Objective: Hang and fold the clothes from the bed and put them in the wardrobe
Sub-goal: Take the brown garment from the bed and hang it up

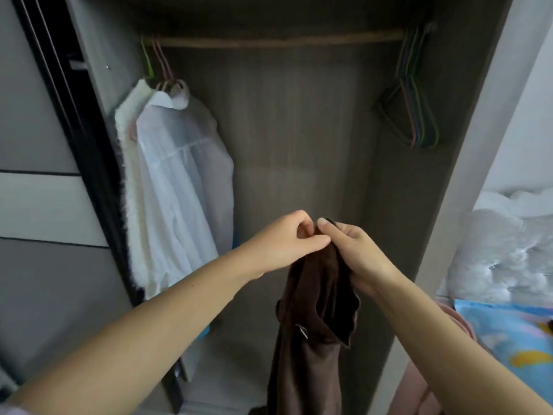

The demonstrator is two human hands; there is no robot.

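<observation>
Wardrobe stands open, rail overhead; left hand and right hand each keep a pinching grip on the brown garment dangling before it. Such small pinches could let it slip down, far from the spare hangers

Two bare forearms and hands, with perhaps a pale sleeve edge at the lower left corner.

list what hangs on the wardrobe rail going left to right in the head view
fluffy cream garment → white shirt → bare stretch of rail → bunch of empty coloured hangers
</observation>
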